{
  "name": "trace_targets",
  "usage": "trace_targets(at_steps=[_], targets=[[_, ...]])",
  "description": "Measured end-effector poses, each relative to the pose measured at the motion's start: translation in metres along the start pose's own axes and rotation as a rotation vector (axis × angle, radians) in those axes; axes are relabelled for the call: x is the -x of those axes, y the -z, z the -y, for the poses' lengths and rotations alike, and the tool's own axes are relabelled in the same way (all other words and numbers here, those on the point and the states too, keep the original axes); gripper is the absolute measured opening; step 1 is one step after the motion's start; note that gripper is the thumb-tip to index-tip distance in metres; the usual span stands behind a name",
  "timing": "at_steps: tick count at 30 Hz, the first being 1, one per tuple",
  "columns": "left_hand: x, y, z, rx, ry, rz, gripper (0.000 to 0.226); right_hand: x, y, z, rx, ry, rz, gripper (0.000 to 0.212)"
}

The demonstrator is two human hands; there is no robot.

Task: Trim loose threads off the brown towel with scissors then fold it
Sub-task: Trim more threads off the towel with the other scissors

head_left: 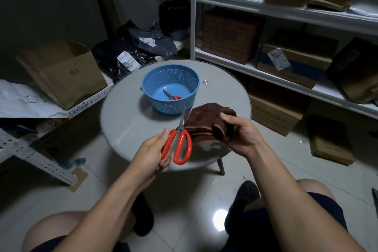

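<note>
On round glass table [126,112], near edge: brown towel [206,120] bunched, right hand [239,131] fingers clamped on its right corner. Left hand [153,151] grips red-handled scissors [181,139], blades shut, long axis pointing away, tips touching towel's left edge. Left hand nearer cut. Behind: blue basket [151,82] holding second small scissors [171,96].

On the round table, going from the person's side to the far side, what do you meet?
Large red-handled scissors in the left hand → brown towel → blue basket holding small scissors.
</note>
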State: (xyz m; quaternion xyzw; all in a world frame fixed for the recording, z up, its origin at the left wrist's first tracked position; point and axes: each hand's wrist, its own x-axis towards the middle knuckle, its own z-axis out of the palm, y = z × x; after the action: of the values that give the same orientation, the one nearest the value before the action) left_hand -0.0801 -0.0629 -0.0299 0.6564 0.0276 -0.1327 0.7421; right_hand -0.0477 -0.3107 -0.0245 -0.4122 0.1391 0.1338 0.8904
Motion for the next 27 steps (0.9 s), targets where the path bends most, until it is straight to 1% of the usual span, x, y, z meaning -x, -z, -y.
trace_targets(at_steps=[1, 2, 3, 5, 6, 7, 8, 9, 10, 11, 12, 13, 14, 15, 16, 17, 18, 20, 22, 24, 25, 26, 27], targets=[[0.001, -0.003, 0.002, 0.153, 0.083, 0.036, 0.047, -0.003, 0.003, 0.002, 0.074, -0.017, 0.005, 0.024], [0.002, -0.005, 0.005, 0.28, 0.161, 0.085, 0.049, -0.007, 0.007, 0.003, 0.206, -0.026, -0.035, 0.019], [0.003, -0.005, 0.008, 0.405, 0.227, 0.15, 0.049, -0.012, 0.009, 0.003, 0.374, -0.027, -0.1, 0.014], [0.005, -0.006, 0.017, 0.639, 0.319, 0.295, 0.038, -0.024, 0.013, 0.002, 0.754, -0.002, -0.277, 0.013], [0.006, -0.007, 0.024, 0.747, 0.332, 0.377, 0.029, -0.027, 0.012, 0.002, 0.941, 0.014, -0.355, 0.018], [0.007, -0.008, 0.029, 0.849, 0.334, 0.46, 0.022, -0.029, 0.01, 0.0, 1.125, 0.046, -0.421, 0.027], [0.009, -0.01, 0.034, 0.925, 0.334, 0.513, 0.021, -0.029, 0.006, -0.003, 1.306, 0.111, -0.486, 0.041], [0.008, -0.012, 0.037, 0.963, 0.341, 0.527, 0.024, -0.024, 0.001, -0.005, 1.434, 0.229, -0.542, 0.054], [0.007, -0.015, 0.039, 0.972, 0.359, 0.524, 0.029, -0.019, -0.005, -0.009, 1.471, 0.38, -0.579, 0.06], [0.006, -0.018, 0.039, 0.971, 0.381, 0.521, 0.034, -0.011, -0.015, -0.014, 1.439, 0.51, -0.57, 0.058], [0.004, -0.02, 0.037, 0.968, 0.404, 0.516, 0.039, -0.004, -0.026, -0.018, 1.336, 0.543, -0.509, 0.05], [0.003, -0.023, 0.034, 0.97, 0.421, 0.518, 0.041, 0.005, -0.039, -0.023, 1.165, 0.476, -0.402, 0.039], [0.001, -0.025, 0.031, 0.962, 0.432, 0.519, 0.042, 0.013, -0.049, -0.028, 0.985, 0.334, -0.244, 0.03], [0.001, -0.027, 0.027, 0.944, 0.436, 0.509, 0.04, 0.02, -0.058, -0.033, 0.838, 0.182, -0.088, 0.031], [0.001, -0.029, 0.024, 0.922, 0.442, 0.483, 0.039, 0.024, -0.064, -0.036, 0.753, 0.073, 0.024, 0.033], [0.002, -0.03, 0.021, 0.902, 0.452, 0.453, 0.038, 0.025, -0.067, -0.038, 0.71, 0.023, 0.1, 0.031], [0.003, -0.029, 0.019, 0.89, 0.461, 0.437, 0.037, 0.026, -0.067, -0.04, 0.677, 0.011, 0.139, 0.024], [0.008, -0.027, 0.015, 0.858, 0.462, 0.46, 0.037, 0.028, -0.065, -0.044, 0.606, 0.002, 0.148, 0.011], [0.013, -0.027, 0.014, 0.739, 0.457, 0.466, 0.042, 0.03, -0.066, -0.046, 0.555, 0.011, 0.104, 0.01], [0.015, -0.025, 0.016, 0.465, 0.451, 0.376, 0.053, 0.033, -0.065, -0.047, 0.575, 0.046, 0.074, 0.01], [0.017, -0.02, 0.016, 0.315, 0.431, 0.313, 0.055, 0.035, -0.065, -0.047, 0.598, 0.062, 0.068, 0.011], [0.017, -0.013, 0.016, 0.205, 0.397, 0.241, 0.05, 0.036, -0.063, -0.046, 0.612, 0.078, 0.069, 0.012], [0.016, -0.005, 0.016, 0.154, 0.365, 0.17, 0.042, 0.038, -0.062, -0.044, 0.615, 0.084, 0.068, 0.012]])
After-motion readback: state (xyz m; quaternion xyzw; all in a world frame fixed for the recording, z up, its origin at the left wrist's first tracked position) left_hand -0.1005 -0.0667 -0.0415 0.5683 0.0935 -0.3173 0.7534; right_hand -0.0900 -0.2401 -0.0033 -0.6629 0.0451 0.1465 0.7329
